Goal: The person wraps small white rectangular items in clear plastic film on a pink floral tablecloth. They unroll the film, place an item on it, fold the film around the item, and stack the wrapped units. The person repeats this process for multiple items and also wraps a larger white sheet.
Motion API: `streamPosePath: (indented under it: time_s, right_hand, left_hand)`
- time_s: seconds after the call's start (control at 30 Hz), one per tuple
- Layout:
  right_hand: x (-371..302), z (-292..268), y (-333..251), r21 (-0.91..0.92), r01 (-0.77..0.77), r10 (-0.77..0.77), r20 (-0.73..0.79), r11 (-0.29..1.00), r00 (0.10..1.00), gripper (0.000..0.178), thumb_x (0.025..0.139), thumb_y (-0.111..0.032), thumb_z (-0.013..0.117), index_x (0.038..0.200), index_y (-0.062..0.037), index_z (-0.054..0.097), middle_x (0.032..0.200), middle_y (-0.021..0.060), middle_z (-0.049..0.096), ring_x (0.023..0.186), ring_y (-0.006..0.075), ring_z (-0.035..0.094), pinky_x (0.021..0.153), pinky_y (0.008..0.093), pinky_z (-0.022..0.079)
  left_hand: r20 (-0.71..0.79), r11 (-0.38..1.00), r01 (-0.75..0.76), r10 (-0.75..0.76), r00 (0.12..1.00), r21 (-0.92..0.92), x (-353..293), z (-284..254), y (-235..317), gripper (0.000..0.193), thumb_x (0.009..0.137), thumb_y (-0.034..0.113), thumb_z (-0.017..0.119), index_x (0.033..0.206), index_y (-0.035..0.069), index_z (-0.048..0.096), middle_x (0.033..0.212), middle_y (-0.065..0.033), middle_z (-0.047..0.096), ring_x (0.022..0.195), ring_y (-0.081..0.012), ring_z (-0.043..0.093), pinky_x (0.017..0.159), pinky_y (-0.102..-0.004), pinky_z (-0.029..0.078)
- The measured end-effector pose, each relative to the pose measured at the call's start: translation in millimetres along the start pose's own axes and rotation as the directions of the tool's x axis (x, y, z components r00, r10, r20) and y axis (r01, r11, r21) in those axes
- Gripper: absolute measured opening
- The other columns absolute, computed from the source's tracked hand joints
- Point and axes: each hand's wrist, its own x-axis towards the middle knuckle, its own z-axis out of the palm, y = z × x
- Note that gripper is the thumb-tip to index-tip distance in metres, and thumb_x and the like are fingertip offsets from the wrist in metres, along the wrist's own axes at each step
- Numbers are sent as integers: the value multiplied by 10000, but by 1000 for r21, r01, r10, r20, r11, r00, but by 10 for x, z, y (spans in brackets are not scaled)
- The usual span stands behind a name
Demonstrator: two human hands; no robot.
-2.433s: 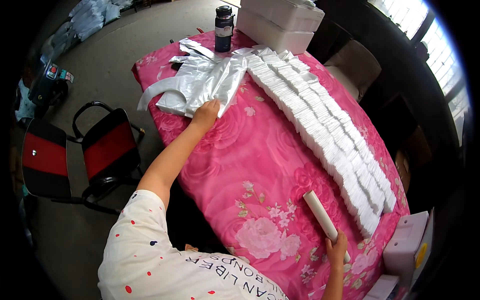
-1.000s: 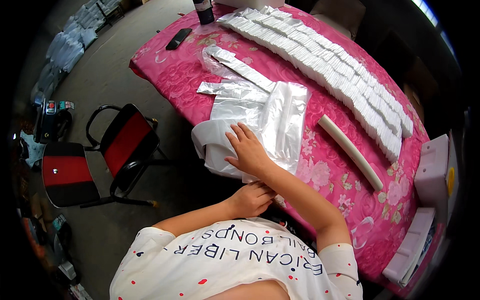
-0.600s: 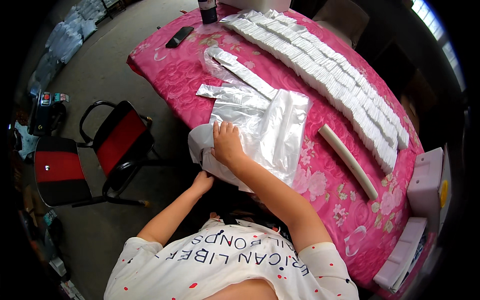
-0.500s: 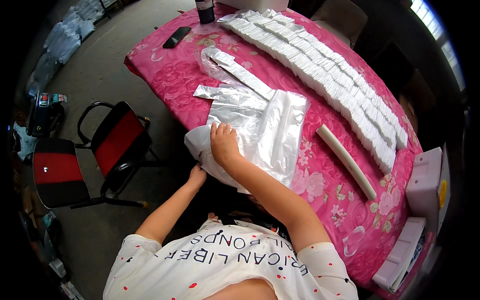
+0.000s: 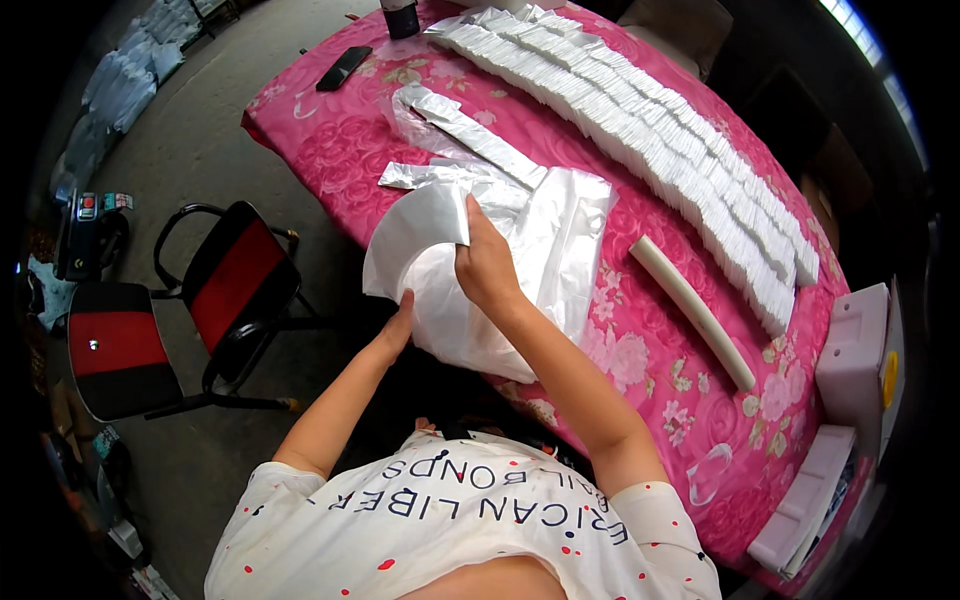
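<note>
A pile of thin, whitish plastic bags (image 5: pixel 565 250) lies at the near left edge of the table, its handle-like strips reaching away from me. The left end of the top layers is lifted and curls over in a white arch. My right hand (image 5: pixel 488 262) pinches the curled plastic at its right side, thumb and fingers closed. At the near edge, my left hand (image 5: pixel 397 328) has its thumb against the plastic, while its other fingers are mostly hidden behind the sheets.
Long rows of folded white stacks (image 5: pixel 640 140) run along the table's far side. A pale curved tube (image 5: pixel 692 313) lies right of the bags. A black phone (image 5: pixel 344 68) and dark bottle (image 5: pixel 401 18) are at far left. White boxes (image 5: pixel 850 335) stand right; a red-black chair (image 5: pixel 235 265) stands left.
My right hand has gone from lying on the bags to gripping their edge, raising and curling it over. My left hand has moved slightly up and in against the plastic.
</note>
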Motion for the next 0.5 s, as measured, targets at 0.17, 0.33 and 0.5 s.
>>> streamPosePath:
  time_s: [0.17,0.33,0.5]
  right_hand:
    - [-241,-1115,69,489,147,52,-371,860,927,305,923,-101,352,1176,1,489,1103,92,542,1035,178,505,895,276,393]
    - [-981,-2005,117,340,21,243,-712,940,659,392,922,-302,437,1204,-29,450,1095,74,518,985,212,529,800,322,474]
    - [-1649,-2661,142,509,189,411,-823,840,392,396,895,-285,483,1196,-29,462,1131,90,531,997,220,549,807,321,489]
  left_hand:
    - [-74,852,-87,146,986,516,-44,-110,271,739,834,608,420,1033,-83,590,960,-218,629,952,-301,597,843,-333,422]
    - [-195,718,-116,336,921,687,-253,-80,589,607,748,570,560,985,14,621,923,-186,641,907,-326,606,797,-367,454]
    - [-12,768,-148,199,980,623,-148,-151,671,484,741,350,670,1053,-13,595,949,-168,644,876,-260,621,784,-349,460]
